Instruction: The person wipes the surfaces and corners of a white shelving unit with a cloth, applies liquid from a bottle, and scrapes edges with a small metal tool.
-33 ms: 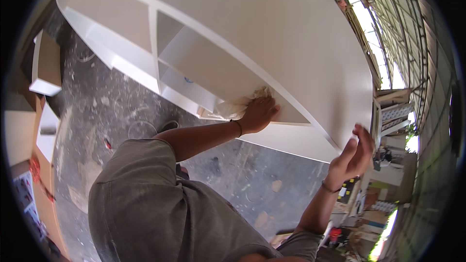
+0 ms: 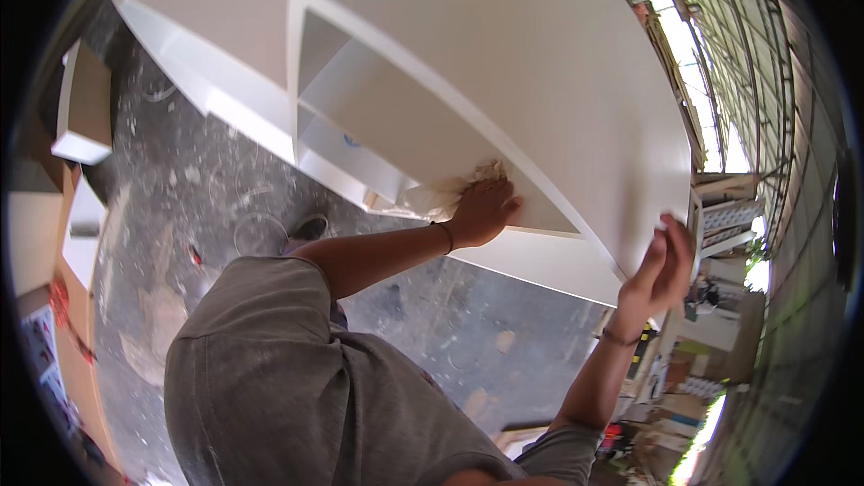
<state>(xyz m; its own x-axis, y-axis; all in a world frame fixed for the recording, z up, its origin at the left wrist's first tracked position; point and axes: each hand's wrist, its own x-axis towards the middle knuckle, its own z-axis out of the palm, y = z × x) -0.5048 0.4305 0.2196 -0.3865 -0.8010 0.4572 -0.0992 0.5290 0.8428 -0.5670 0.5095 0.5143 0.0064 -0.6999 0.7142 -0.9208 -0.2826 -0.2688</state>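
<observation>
A large white cabinet (image 2: 540, 54) with open compartments fills the upper middle. My left hand (image 2: 484, 212) is inside a lower compartment at its front, pressing a crumpled cream cloth (image 2: 441, 198) against the shelf board (image 2: 405, 130). The fingers are bent over the cloth, and part of it bulges out beside them. My right hand (image 2: 661, 270) is raised by the cabinet's right end, its thumb apart from the loosely curved fingers. I see nothing in it. Whether it touches the panel I cannot tell.
Below the cabinet lies a grey, stained concrete floor (image 2: 432, 324). At the left stand a white-faced box piece (image 2: 85, 108) and a wooden board (image 2: 79, 315) with red cord (image 2: 60, 304). Stacked boards and clutter (image 2: 720, 306) line the right side. My shoe (image 2: 310, 227) shows under the cabinet.
The view has shifted slightly, so the cabinet sits a little further right and my shoe shows more. Both hands keep nearly the same places and the left one stays on the cloth.
</observation>
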